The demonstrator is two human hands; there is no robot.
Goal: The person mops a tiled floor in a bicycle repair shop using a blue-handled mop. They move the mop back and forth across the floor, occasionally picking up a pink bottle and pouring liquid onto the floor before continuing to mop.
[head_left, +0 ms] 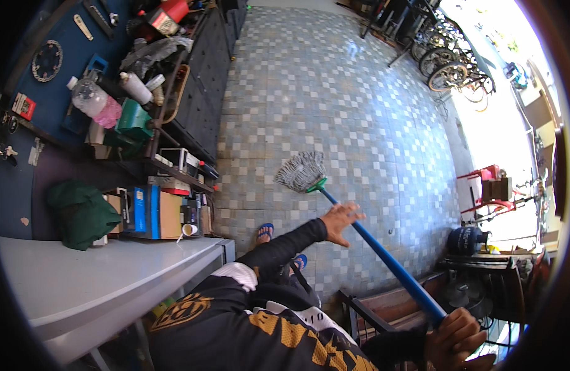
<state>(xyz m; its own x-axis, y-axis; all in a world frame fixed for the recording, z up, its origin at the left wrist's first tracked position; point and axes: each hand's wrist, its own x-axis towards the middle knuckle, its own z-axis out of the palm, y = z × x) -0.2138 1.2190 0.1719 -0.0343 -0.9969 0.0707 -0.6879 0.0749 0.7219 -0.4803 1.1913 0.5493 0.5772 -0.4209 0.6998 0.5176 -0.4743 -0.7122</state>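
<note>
A string mop (302, 172) with grey-white strands rests on the tiled floor ahead of me. Its green clamp (317, 185) joins a long blue handle (393, 267) that slants back toward my right side. Around the upper end of that handle, my right hand (458, 334) is closed. My left hand (342, 222) is beside the lower part of the handle, fingers spread and not wrapped round it; whether it touches the handle is unclear.
Left stand a grey-topped table (112, 281), a green cloth bundle (81, 213), boxes and a cluttered workbench with a pink-liquid bottle (96, 102). Dark cabinets (201, 80) line the wall. A wooden bench (402, 297), a dark gas cylinder (467, 240) and bicycles (445, 62) stand right.
</note>
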